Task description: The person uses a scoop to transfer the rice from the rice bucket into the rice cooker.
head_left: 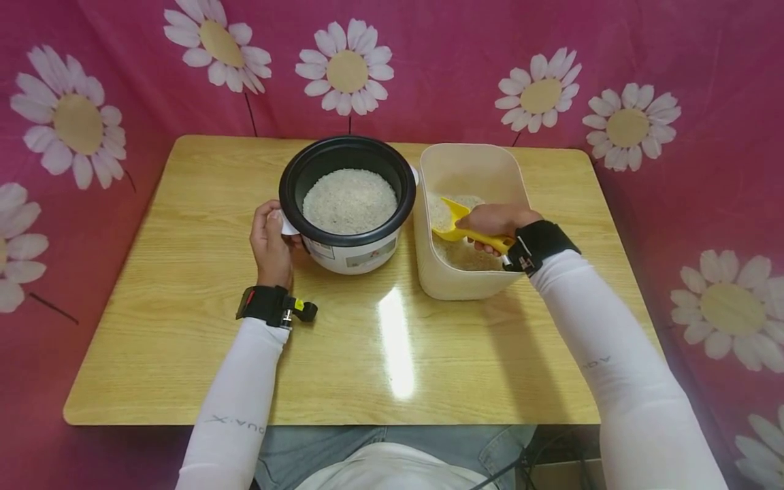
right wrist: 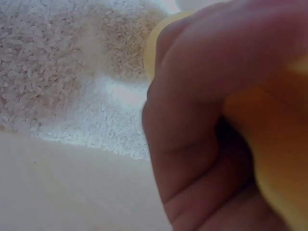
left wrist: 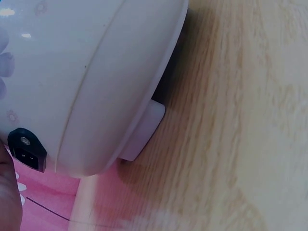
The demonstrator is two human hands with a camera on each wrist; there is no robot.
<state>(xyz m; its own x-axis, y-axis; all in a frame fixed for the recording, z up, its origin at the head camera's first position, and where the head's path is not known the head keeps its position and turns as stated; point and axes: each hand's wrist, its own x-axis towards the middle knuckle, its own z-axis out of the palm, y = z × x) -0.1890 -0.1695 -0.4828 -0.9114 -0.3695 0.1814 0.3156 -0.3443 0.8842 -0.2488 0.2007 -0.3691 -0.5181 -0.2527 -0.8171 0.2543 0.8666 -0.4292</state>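
A white rice cooker (head_left: pixel 318 253) with a black inner pot stands at the table's middle back, a mound of rice (head_left: pixel 350 201) inside. My left hand (head_left: pixel 272 241) grips the cooker's white side handle, its thumb on top. Little of that hand (left wrist: pixel 8 197) shows in the left wrist view, beside the cooker's body (left wrist: pixel 106 72). To the right stands a cream plastic bin (head_left: pixel 456 289) holding loose rice (right wrist: pixel 43 67). Inside it my right hand (head_left: pixel 495 221) holds a yellow scoop (head_left: pixel 450 235) by the handle, the scoop's head against the rice. Fingers (right wrist: pixel 187 110) hide part of the scoop in the right wrist view.
Both vessels rest on a light wooden table (head_left: pixel 184 272), with a narrow gap between them. A pink cloth (head_left: pixel 429 68) with white daisies hangs behind and at both sides. The cooker's black power socket (left wrist: pixel 28 153) has no cord in it.
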